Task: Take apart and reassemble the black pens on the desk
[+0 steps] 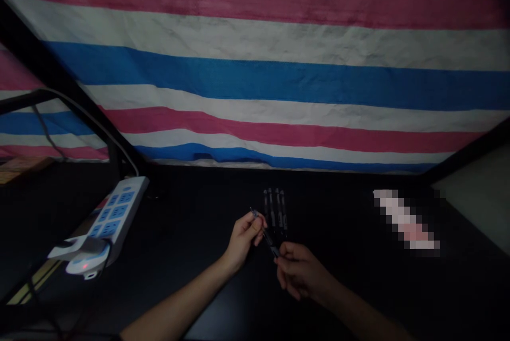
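A dark, slim pen (270, 243) with a greyish marking slants between my two hands, above the black table. My left hand (244, 237) pinches its upper part with thumb and fingers, and a shiny clear or metallic tip pokes out beyond them. The lower end is gripped by the fingertips of my right hand (300, 271). Just past the hands, several similar dark pens (275, 208) lie side by side in a row on the table. Dim light hides the finer details of the pens.
A white power strip (119, 213) with blue socket faces and plugged-in adapters lies at the left on the black table (191, 213). A blurred-out pale and pink patch (404, 219) is at the right. Striped sheeting (279, 81) hangs behind, between dark frame bars.
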A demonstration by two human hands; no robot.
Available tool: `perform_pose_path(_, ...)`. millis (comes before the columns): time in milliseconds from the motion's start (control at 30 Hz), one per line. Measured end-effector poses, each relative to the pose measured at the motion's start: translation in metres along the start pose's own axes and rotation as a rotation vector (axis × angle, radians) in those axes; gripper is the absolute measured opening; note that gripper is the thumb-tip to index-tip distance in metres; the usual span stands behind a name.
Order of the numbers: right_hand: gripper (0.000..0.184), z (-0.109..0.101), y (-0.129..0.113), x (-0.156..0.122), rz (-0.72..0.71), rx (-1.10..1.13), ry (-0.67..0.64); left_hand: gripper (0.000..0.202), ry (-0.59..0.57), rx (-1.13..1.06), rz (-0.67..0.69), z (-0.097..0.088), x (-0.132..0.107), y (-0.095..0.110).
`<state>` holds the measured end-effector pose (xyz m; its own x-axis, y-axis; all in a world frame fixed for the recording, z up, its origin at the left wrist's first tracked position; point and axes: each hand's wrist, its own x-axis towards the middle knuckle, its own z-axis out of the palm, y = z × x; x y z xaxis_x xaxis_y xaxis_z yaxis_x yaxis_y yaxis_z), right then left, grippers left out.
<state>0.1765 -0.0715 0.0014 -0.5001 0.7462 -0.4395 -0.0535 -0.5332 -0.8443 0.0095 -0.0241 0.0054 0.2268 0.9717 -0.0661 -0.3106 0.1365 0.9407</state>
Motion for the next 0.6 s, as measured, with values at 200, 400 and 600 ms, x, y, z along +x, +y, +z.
perform_pose_path(200, 0.038, -0.001, 0.000, 0.001, -0.099, -0.022, 0.081, 0.027, -0.098, -0.056, 0.028, 0.003, 0.001, 0.006)
perform_pose_path(400, 0.043, -0.002, -0.006, 0.004, -0.212, -0.100, 0.171, 0.063, -0.070, -0.065, 0.096, -0.002, 0.009, 0.012)
perform_pose_path(600, 0.039, -0.003, -0.006, 0.005, -0.215, -0.106, 0.203, 0.046, -0.012, 0.016, 0.100, -0.008, 0.015, 0.015)
